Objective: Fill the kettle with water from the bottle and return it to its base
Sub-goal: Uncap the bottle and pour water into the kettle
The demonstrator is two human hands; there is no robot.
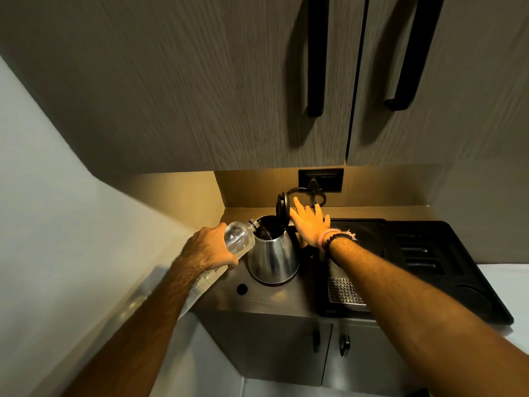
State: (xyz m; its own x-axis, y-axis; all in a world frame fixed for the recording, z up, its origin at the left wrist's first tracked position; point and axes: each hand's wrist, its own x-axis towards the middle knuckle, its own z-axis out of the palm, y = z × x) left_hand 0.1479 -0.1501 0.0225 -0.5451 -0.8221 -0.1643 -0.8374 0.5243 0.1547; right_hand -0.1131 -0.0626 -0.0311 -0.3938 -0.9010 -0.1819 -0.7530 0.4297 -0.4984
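A steel kettle [273, 257] stands on the counter with its black lid [282, 207] swung up. My left hand [210, 247] grips a clear plastic bottle [239, 239], tilted so that its uncapped mouth rests over the kettle's opening. Water is seen inside the opening. My right hand [310, 223] hovers flat with fingers spread just right of the raised lid, behind the kettle's handle, holding nothing. The kettle's base is hidden under the kettle, so I cannot tell whether it sits on it.
A black tray [446, 253] with a metal drip grid [343, 290] fills the counter's right part. A wall socket [320, 180] with a plugged cord sits behind the kettle. Cabinet doors with black handles hang overhead. A small black round cap-like object [242, 288] lies in front of the kettle.
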